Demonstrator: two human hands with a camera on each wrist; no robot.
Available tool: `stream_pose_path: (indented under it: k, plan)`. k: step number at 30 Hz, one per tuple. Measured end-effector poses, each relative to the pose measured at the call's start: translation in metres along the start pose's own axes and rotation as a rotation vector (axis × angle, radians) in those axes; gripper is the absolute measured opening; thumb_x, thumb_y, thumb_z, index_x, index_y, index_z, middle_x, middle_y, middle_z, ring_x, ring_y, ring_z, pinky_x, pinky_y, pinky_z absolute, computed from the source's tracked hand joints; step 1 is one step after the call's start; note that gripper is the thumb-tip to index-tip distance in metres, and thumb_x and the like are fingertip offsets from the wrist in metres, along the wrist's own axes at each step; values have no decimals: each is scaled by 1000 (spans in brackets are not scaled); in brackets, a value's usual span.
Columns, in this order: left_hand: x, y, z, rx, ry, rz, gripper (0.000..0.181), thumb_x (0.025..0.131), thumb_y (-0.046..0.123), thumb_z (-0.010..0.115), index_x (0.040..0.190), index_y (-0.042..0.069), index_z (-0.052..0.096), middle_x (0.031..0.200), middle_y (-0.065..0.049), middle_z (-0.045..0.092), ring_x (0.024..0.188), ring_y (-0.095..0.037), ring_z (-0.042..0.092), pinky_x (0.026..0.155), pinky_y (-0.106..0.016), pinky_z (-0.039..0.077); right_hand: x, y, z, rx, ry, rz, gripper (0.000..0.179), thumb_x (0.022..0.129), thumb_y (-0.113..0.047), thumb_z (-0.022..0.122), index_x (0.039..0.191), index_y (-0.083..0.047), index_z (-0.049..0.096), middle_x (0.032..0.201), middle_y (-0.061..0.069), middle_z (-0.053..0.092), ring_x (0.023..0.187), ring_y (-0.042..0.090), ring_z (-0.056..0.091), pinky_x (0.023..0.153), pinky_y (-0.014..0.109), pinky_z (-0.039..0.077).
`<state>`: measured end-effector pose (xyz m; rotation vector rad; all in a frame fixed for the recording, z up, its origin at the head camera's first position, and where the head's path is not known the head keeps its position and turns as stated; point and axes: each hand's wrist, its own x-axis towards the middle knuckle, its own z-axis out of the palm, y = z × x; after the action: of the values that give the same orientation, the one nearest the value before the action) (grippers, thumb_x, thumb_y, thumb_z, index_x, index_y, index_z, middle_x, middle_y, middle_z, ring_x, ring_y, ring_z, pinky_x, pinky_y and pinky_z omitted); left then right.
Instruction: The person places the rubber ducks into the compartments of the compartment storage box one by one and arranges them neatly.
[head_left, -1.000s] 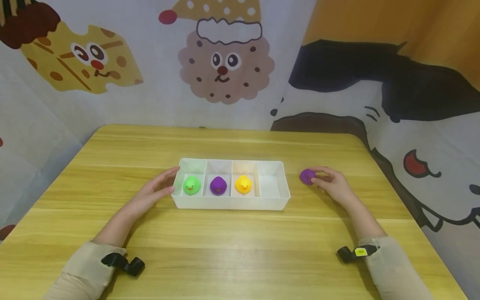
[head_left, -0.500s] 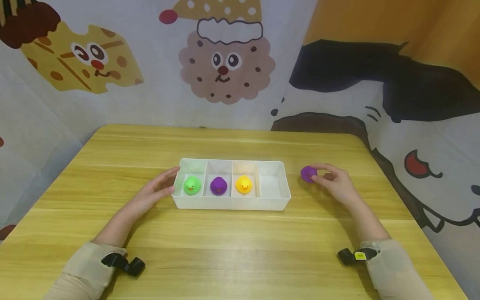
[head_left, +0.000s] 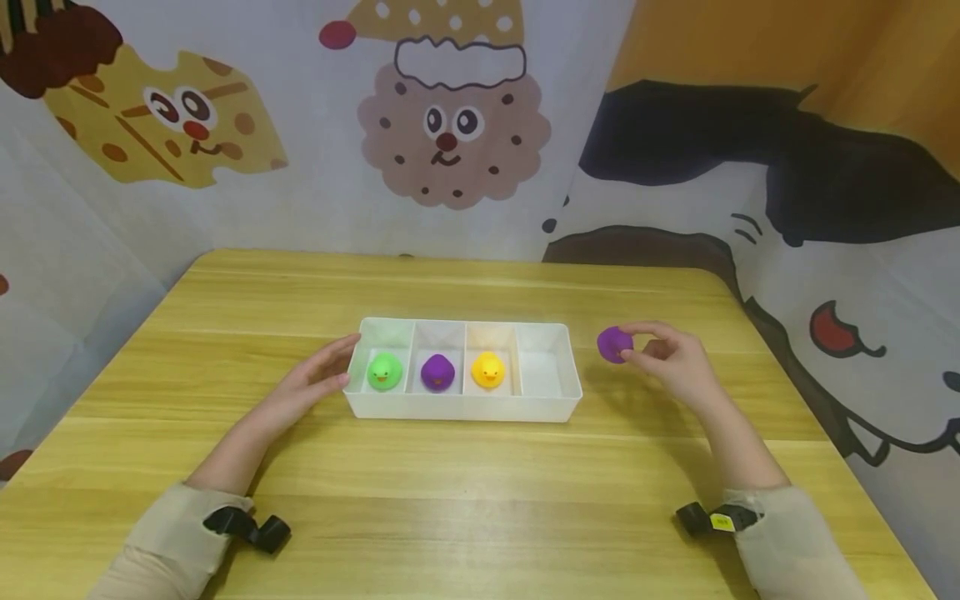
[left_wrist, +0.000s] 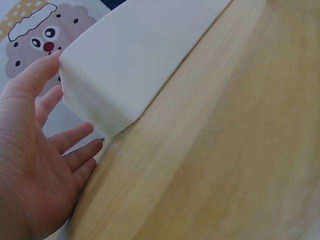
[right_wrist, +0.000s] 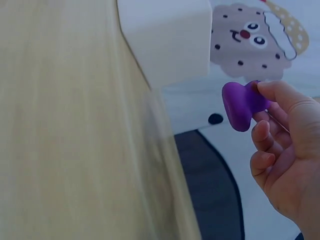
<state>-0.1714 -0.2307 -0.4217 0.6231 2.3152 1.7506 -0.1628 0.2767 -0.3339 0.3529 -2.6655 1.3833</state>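
A white box (head_left: 461, 407) with a row of compartments stands on the table. From left to right it holds a green rubber duck (head_left: 385, 371), a purple rubber duck (head_left: 437, 372) and a yellow rubber duck (head_left: 488, 370); the rightmost compartment has nothing in it. My left hand (head_left: 307, 385) touches the box's left end with thumb and fingertips, its fingers spread in the left wrist view. To the right of the box, my right hand (head_left: 671, 358) pinches another purple rubber duck (right_wrist: 240, 105) between thumb and fingers, held above the table with its broad base turned toward the box.
The wooden table (head_left: 465, 500) has rounded far corners. Behind it hangs a curtain (head_left: 300, 225) printed with cartoon figures. Each sleeve carries a black wrist camera, such as the left camera (head_left: 270, 533).
My right hand has lifted the purple rubber duck slightly off the table, and its base has tipped toward the box. The left hand and the box have stayed in place.
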Motion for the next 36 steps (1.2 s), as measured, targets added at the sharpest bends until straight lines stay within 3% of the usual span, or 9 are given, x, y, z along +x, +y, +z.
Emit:
stream_pose_path:
  k: [4,10,18,26,32,36]
  plan:
    - [-1,0,0,7,1,4,56,100,13,48,152,13,26,151,-22,28,134,-42,29,103,-65,22,0,-9,3,-6,3,-34,30,86,-5,71,114,4,63,62,6,55,52,9,44,42,25,37]
    - [-1,1,0,5,6,2,56,100,12,49,152,12,26,151,-23,28,134,-43,28,102,-65,22,7,-1,11,38,-7,-70,31,84,-3,73,115,0,65,62,4,55,51,10,44,43,26,36]
    - [-1,3,0,4,7,-6,56,100,12,49,152,12,26,151,-22,27,135,-43,27,103,-65,20,14,-6,24,73,-48,-131,31,84,-9,74,114,-4,68,82,3,61,56,14,50,45,25,39]
    - [0,2,0,-7,-3,0,56,100,12,48,152,13,26,152,-21,28,135,-42,28,103,-65,20,21,-11,35,31,-130,-157,30,85,-10,74,114,-8,69,93,7,64,58,18,52,47,26,42]
    - [1,1,0,-4,0,-1,56,100,11,48,152,14,27,152,-20,28,135,-41,28,103,-65,20,27,-11,42,10,-187,-142,31,83,-13,75,114,-11,70,93,5,63,57,17,49,47,26,41]
    - [0,1,0,-5,2,-5,56,100,12,48,152,14,27,152,-20,28,135,-41,28,103,-65,20,30,-10,45,31,-226,-121,31,82,-13,77,112,-11,70,79,6,59,54,17,44,44,26,37]
